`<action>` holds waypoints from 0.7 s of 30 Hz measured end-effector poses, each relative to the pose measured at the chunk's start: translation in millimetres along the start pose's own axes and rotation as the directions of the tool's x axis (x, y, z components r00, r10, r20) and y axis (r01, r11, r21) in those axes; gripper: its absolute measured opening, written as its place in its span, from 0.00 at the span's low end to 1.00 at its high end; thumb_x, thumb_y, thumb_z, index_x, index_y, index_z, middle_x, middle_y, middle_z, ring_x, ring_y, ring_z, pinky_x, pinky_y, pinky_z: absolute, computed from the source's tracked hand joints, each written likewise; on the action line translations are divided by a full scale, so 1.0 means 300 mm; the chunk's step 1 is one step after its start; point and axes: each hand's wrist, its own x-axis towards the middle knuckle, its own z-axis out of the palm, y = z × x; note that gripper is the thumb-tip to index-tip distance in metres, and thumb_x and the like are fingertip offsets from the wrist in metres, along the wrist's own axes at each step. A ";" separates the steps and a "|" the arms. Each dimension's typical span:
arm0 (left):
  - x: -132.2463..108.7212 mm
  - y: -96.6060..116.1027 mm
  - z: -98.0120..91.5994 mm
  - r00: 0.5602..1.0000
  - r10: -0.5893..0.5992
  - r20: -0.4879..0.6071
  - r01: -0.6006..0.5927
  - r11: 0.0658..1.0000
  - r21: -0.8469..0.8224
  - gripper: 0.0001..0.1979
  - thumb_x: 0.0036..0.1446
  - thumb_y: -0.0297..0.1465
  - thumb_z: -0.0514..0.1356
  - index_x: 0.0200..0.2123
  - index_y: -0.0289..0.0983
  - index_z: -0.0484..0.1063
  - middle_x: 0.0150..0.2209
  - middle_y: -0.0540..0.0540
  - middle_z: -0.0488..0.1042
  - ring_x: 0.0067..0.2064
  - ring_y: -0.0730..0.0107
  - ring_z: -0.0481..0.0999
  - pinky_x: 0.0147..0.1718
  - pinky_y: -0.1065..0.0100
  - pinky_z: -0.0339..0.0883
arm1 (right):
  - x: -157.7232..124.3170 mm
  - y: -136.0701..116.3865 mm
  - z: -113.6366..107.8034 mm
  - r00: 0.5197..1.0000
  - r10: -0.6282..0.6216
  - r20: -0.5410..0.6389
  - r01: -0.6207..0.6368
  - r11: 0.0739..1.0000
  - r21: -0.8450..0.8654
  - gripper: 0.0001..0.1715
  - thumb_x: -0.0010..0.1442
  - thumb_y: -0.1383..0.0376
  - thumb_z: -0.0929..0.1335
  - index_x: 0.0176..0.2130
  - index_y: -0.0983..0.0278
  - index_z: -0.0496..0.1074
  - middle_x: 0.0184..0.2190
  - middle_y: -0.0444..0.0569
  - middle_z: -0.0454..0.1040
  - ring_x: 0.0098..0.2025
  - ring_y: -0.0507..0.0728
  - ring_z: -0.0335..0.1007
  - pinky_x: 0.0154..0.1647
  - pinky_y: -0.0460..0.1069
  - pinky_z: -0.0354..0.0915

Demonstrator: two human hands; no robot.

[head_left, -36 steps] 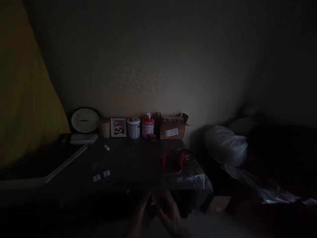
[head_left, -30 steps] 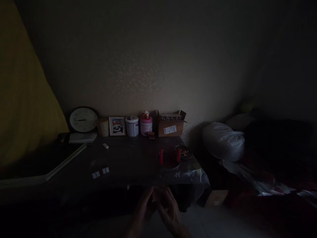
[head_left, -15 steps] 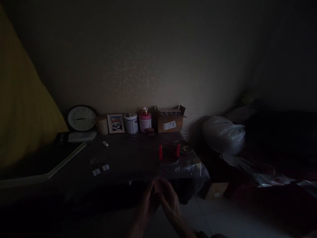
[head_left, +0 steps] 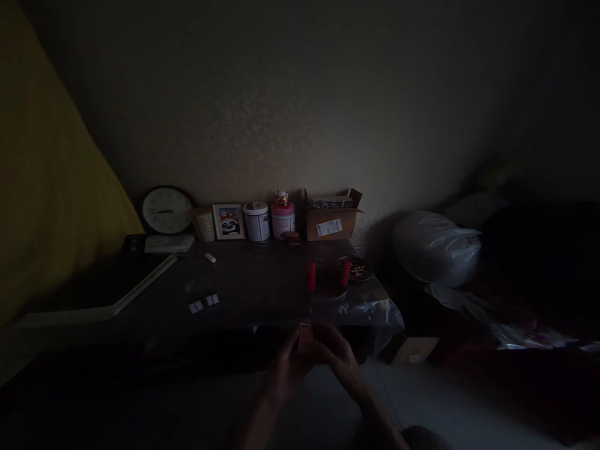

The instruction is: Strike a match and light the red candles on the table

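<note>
A small reddish-brown box [head_left: 306, 338], matchbox-like in size and shape, is held upright just in front of the table's near edge. My left hand [head_left: 284, 370] grips its left side, thumb up. From the right, my right hand [head_left: 338, 356] closes its fingers over the box; dim light hides the exact fingertips. Beyond the hands, two red candles [head_left: 312, 276] stand on a dark round tray [head_left: 328, 295]. Next to it, a dish [head_left: 367, 275] holds several thin sticks that look like matchsticks.
Along the wall stand a clock [head_left: 167, 211], a framed panda picture [head_left: 229, 222], two canisters [head_left: 257, 222] and an open cardboard box [head_left: 330, 226]. Small white-faced pieces [head_left: 195, 307] lie on the dark table [head_left: 253, 281]. A white plastic bag [head_left: 435, 250] sits at right.
The view has shifted, so the table's things appear further right and higher. My hands still hold the small box, which now shows more clearly between them; the right hand sits further right.
</note>
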 end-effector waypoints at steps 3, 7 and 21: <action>-0.006 -0.005 -0.002 0.999 -0.031 -0.016 0.031 0.998 0.046 0.15 0.59 0.36 0.60 0.44 0.32 0.76 0.42 0.41 0.80 0.44 0.64 0.77 0.44 0.67 0.68 | 0.006 0.004 -0.034 0.997 -0.029 -0.074 0.022 0.995 -0.100 0.20 0.61 0.51 0.65 0.44 0.62 0.73 0.43 0.51 0.78 0.48 0.59 0.74 0.49 0.51 0.70; -0.003 -0.019 -0.018 0.999 -0.028 -0.029 0.031 0.990 0.136 0.17 0.58 0.39 0.60 0.46 0.34 0.74 0.42 0.43 0.80 0.41 0.64 0.77 0.40 0.61 0.69 | 0.010 0.028 -0.056 0.994 -0.031 -0.106 0.011 0.983 -0.182 0.22 0.59 0.49 0.66 0.39 0.64 0.75 0.36 0.51 0.78 0.40 0.58 0.75 0.39 0.48 0.71; -0.008 -0.035 -0.023 0.996 -0.043 -0.078 0.062 0.965 0.255 0.15 0.55 0.41 0.63 0.39 0.36 0.78 0.30 0.47 0.78 0.30 0.72 0.74 0.26 0.71 0.62 | 0.020 0.038 -0.066 0.983 -0.110 -0.147 0.038 0.905 -0.424 0.12 0.58 0.60 0.65 0.33 0.64 0.76 0.30 0.48 0.78 0.32 0.54 0.73 0.32 0.45 0.67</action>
